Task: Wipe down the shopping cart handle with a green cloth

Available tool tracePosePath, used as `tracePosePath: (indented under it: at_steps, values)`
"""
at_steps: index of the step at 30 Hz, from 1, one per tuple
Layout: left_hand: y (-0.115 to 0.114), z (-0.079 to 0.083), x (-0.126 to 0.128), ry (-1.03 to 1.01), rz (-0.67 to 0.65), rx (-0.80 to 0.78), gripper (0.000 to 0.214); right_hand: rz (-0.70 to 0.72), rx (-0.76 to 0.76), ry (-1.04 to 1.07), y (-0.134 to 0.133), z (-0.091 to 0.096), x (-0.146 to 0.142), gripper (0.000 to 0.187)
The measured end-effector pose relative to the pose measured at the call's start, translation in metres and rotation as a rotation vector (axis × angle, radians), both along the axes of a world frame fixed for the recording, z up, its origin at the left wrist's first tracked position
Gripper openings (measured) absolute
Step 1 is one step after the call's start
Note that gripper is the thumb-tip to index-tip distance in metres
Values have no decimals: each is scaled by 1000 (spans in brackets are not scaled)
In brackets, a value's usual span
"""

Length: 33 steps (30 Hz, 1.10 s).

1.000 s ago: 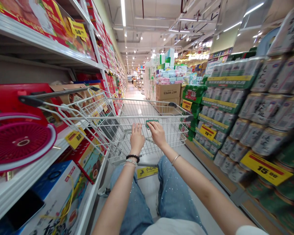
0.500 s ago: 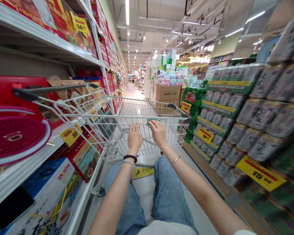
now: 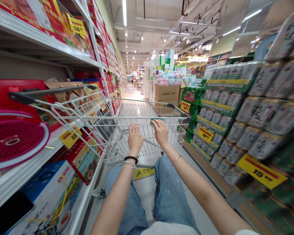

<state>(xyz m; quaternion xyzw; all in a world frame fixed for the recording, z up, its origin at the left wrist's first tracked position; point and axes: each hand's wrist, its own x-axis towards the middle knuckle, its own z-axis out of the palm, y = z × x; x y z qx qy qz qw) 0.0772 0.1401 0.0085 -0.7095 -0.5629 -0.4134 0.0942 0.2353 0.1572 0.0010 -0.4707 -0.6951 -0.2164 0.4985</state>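
A metal shopping cart [image 3: 122, 117] stands sideways in front of my knees, its dark-gripped handle [image 3: 51, 89] to the left. My left hand [image 3: 135, 138], with a black bead bracelet at the wrist, rests against the wire side. Its fingers are stretched upward and hold nothing that I can see. Just right of it, my right hand [image 3: 161, 131] has bent fingers closed on a small green cloth-like piece [image 3: 152, 122] at the cart's upper side wire. The fingers hide much of that piece, so its exact kind is unclear.
Shelves with red gift boxes and a magenta round fan-like item [image 3: 17, 140] line the left. Stacked beer cans [image 3: 267, 112] with price tags [image 3: 262, 171] stand close on the right. A wet wipes carton [image 3: 167, 92] lies beyond the cart, beside the aisle.
My right hand and the green piece have shifted slightly to the right along the cart's side. The left hand stays nearly in place, and the view has turned a little.
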Motion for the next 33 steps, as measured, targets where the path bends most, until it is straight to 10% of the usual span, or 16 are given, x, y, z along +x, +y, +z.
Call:
tracePosePath:
  at_steps: [33]
  values:
    - [3, 7, -8, 80, -34, -30, 61, 114, -160, 29, 3, -12, 46, 66]
